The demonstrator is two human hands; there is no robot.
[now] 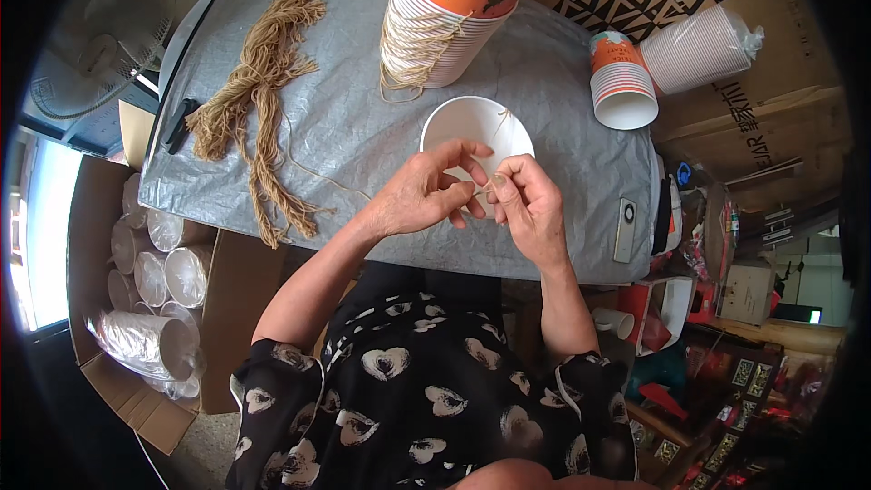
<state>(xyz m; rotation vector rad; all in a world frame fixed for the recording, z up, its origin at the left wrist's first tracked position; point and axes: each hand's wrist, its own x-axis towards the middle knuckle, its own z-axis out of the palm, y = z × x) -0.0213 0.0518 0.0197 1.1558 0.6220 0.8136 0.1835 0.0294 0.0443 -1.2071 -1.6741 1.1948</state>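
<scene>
A white paper bucket [454,122] stands mouth up near the front of the table. A piece of thin twine [505,115] shows at its far right rim and runs down inside it. Over the bucket's near side, my right hand [528,209] pinches the twine between thumb and forefinger. My left hand [422,195] meets it there, thumb and fingers closed around the same twine, partly hiding the bucket. Farther back rises a tall stack of nested paper buckets [449,45], orange at the top, with twine loops hanging down its left side.
A hank of tan twine [249,95] lies on the grey-covered table [363,141], beside a black-handled tool [179,125]. A small grey-white object [624,230] lies at right. More nested buckets [624,82] lie at far right. A cardboard box [240,308] holds wrapped cups; a fan [102,45] stands back left.
</scene>
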